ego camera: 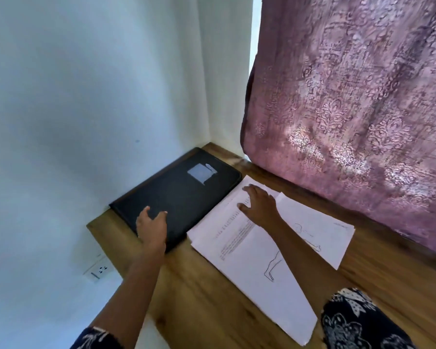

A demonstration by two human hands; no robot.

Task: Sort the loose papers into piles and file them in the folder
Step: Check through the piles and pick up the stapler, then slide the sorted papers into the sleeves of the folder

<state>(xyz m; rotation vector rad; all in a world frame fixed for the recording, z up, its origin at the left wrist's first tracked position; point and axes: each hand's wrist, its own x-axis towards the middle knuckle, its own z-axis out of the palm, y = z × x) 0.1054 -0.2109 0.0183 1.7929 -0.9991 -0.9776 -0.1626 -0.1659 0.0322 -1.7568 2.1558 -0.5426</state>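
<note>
A closed black folder [184,192] with a pale label lies on the wooden table [207,298], in the corner against the wall. My left hand [152,226] rests on its near edge, fingers apart, holding nothing. To the right of the folder lies a loose spread of white papers [247,258], some with printed text, some with line drawings. My right hand [259,204] lies flat on the far end of the papers, fingers spread; I cannot tell whether it grips a sheet.
A mauve patterned curtain [350,109] hangs over the table's far right edge. A white wall [86,96] runs along the left, with a socket [98,270] below the table's left edge. Bare wood shows near the front.
</note>
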